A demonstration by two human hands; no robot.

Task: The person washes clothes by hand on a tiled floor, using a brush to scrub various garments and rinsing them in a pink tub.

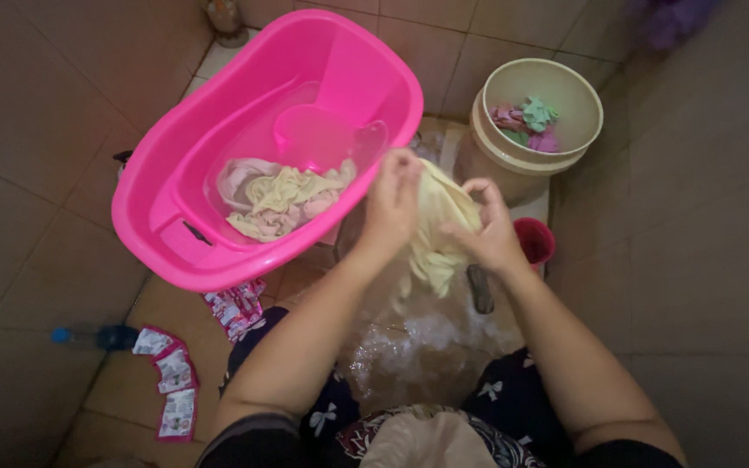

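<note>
Cloth [438,227], pale yellow and wet, is bunched between both hands over a soapy slab [418,338] near the person's knees. Left hand [392,204] and right hand [489,232] each have fingers closed on it, so scrubbing looks mid-way. Left of them, more cloths [283,199] soak in the pink tub [175,208]. Far right, a beige bucket [496,156] holds a few pieces, seemingly finished; most look unfinished.
</note>
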